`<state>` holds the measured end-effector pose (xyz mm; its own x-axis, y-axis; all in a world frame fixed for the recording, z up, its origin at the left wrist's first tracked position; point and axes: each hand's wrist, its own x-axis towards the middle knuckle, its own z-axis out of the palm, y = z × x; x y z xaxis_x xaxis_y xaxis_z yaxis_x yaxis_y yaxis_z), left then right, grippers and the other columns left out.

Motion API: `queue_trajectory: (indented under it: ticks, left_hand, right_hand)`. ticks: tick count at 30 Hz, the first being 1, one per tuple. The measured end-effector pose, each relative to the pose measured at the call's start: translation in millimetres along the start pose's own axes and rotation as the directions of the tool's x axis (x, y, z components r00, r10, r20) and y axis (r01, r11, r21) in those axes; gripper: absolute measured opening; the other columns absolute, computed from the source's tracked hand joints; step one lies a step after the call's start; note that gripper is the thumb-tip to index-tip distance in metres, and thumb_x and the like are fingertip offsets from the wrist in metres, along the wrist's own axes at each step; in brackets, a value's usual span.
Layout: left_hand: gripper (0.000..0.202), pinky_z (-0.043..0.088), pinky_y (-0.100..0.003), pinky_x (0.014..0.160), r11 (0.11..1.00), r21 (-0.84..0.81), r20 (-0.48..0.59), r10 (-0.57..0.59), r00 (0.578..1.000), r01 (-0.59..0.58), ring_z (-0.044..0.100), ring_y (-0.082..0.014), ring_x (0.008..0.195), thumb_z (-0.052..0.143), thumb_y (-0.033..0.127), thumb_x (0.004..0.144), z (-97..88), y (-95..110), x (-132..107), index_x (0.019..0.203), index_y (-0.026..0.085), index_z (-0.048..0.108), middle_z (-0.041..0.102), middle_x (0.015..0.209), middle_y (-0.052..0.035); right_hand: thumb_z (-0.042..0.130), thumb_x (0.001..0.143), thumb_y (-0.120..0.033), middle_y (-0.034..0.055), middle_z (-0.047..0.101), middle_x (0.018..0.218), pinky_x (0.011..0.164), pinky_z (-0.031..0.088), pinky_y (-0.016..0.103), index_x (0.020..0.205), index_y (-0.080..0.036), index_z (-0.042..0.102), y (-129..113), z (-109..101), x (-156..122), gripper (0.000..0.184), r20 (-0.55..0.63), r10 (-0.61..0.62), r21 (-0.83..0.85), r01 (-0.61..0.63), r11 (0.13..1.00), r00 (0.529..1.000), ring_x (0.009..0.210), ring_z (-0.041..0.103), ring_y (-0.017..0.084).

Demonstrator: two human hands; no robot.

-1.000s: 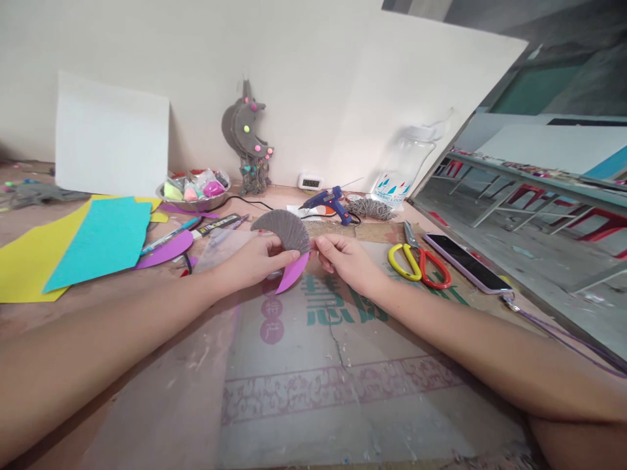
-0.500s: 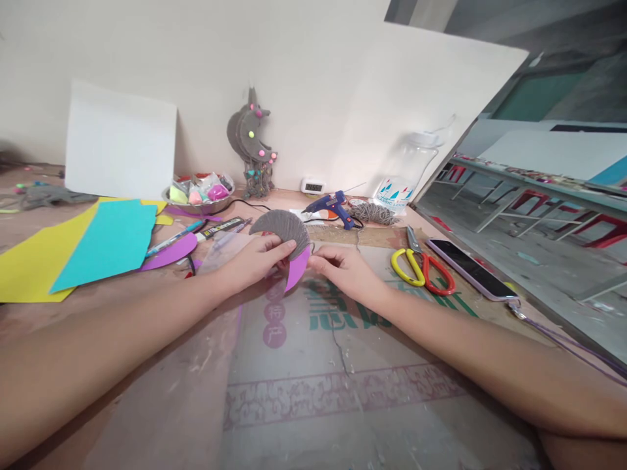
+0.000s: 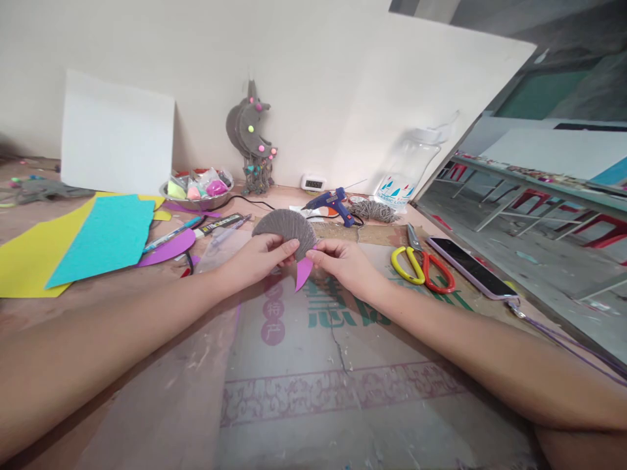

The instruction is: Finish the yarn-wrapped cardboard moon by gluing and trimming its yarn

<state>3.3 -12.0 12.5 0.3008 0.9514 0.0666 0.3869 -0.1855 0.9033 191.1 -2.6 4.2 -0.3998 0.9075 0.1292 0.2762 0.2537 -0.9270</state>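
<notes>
A crescent moon cutout (image 3: 287, 225), mostly wrapped in grey yarn, is held up over the table between both hands. Its lower tip is bare purple (image 3: 304, 273). My left hand (image 3: 269, 253) grips the wrapped inner curve, thumb on top. At the crescent's right edge, where the yarn ends and the purple begins, my right hand (image 3: 337, 258) pinches with thumb and forefinger. Whether yarn lies in that pinch is too small to tell. A grey strand (image 3: 337, 349) trails over the plastic sheet below.
Yellow-and-red scissors (image 3: 424, 267) and a phone (image 3: 470, 267) lie to the right. Behind are a blue glue gun (image 3: 336, 203), a yarn bundle (image 3: 375, 211) and a clear bottle (image 3: 404, 170). Turquoise felt (image 3: 105, 238), a bowl (image 3: 196, 199) and a finished moon ornament (image 3: 252, 134) are leftward.
My right hand has come in from just beside the crescent to its edge and closed there. The crescent has shifted and turned slightly, with less of the purple tip showing.
</notes>
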Motion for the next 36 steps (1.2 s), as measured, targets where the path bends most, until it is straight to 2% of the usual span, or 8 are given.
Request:
queue_trajectory:
  ticks: [7,12,15,19,25,27,30,36]
  left_hand:
    - [0.040,0.039,-0.022,0.054,0.998,0.021,0.022,0.054,0.998,-0.054,0.050,-0.0110,0.059,0.044,0.050,0.081,-1.1,1.0,-0.2,0.066,0.015,0.057,0.057,0.065,-0.0012]
    - [0.044,0.040,-0.022,0.056,0.997,-0.014,0.018,-0.079,0.997,0.079,0.053,-0.0127,0.062,0.049,0.059,0.075,-1.6,-2.3,-1.0,0.075,0.016,0.059,0.062,0.073,-0.0027]
    - [0.044,0.038,-0.022,0.056,0.996,-0.041,-0.002,-0.079,0.997,0.078,0.052,-0.0118,0.061,0.049,0.059,0.075,-1.7,-1.9,-1.7,0.074,0.016,0.059,0.061,0.072,-0.0022]
    - [0.044,0.037,-0.021,0.053,0.993,-0.107,-0.007,-0.055,0.998,0.054,0.049,-0.0105,0.058,0.049,0.058,0.076,-1.7,-3.8,-0.4,0.071,0.016,0.057,0.059,0.068,-0.0015]
    - [0.045,0.037,-0.023,0.051,0.983,-0.173,0.001,-0.058,0.998,0.057,0.050,-0.0108,0.056,0.050,0.060,0.074,-0.6,-10.5,3.2,0.070,0.016,0.055,0.056,0.067,-0.0015]
    - [0.044,0.038,-0.023,0.051,0.972,-0.225,0.001,-0.067,0.998,0.065,0.051,-0.0113,0.058,0.051,0.059,0.074,0.3,-11.4,4.0,0.069,0.016,0.054,0.056,0.067,-0.0016]
    - [0.041,0.040,-0.024,0.054,0.963,-0.263,-0.029,-0.063,0.998,0.053,0.053,-0.0119,0.060,0.054,0.056,0.073,1.2,-11.0,4.8,0.067,0.016,0.055,0.057,0.067,-0.0021]
    - [0.039,0.040,-0.025,0.055,0.978,-0.208,-0.051,-0.026,0.998,0.015,0.053,-0.0126,0.059,0.052,0.053,0.076,-0.2,-7.6,4.5,0.064,0.016,0.056,0.059,0.065,-0.0029]
  right_hand:
    - [0.059,0.076,-0.042,-0.0056,0.043,0.055,0.048,0.027,0.022,0.070,-0.016,0.058,1.2,-0.9,0.0,0.027,0.007,0.009,0.003,-0.009,1.000,1.000,0.050,0.034,0.007]
    - [0.054,0.079,-0.044,-0.0059,0.040,0.054,0.048,0.025,0.022,0.065,-0.016,0.055,0.2,-1.5,0.3,0.031,0.029,-0.030,-0.020,0.031,0.999,0.999,0.048,0.031,0.006]
    - [0.045,0.084,-0.049,-0.0046,0.042,0.054,0.048,0.025,0.023,0.061,-0.016,0.051,-0.7,-0.3,-0.5,0.040,0.033,-0.055,-0.042,0.056,0.998,0.998,0.048,0.032,0.007]
    - [0.040,0.086,-0.052,-0.0030,0.045,0.057,0.048,0.028,0.023,0.067,-0.017,0.051,0.1,-2.7,-0.3,0.042,-0.087,-0.092,-0.038,0.089,0.995,0.992,0.050,0.035,0.007]
    - [0.056,0.081,-0.043,-0.0058,0.048,0.059,0.044,0.028,0.022,0.094,-0.022,0.048,6.0,-19.3,7.1,0.026,-0.346,-0.177,0.119,0.230,0.966,0.921,0.046,0.038,0.008]
    - [0.056,0.080,-0.041,-0.0050,0.051,0.062,0.044,0.028,0.022,0.099,-0.022,0.049,7.8,-22.7,9.0,0.028,-0.363,-0.184,0.123,0.242,0.962,0.913,0.045,0.038,0.007]
    - [0.054,0.081,-0.043,-0.0030,0.054,0.064,0.045,0.030,0.022,0.091,-0.020,0.052,7.8,-22.4,8.1,0.025,-0.331,-0.179,0.102,0.224,0.969,0.927,0.046,0.039,0.007]
    - [0.051,0.084,-0.045,-0.0017,0.055,0.062,0.046,0.034,0.022,0.083,-0.019,0.053,1.7,-28.0,8.6,0.027,-0.322,-0.200,0.132,0.253,0.958,0.925,0.047,0.043,0.007]
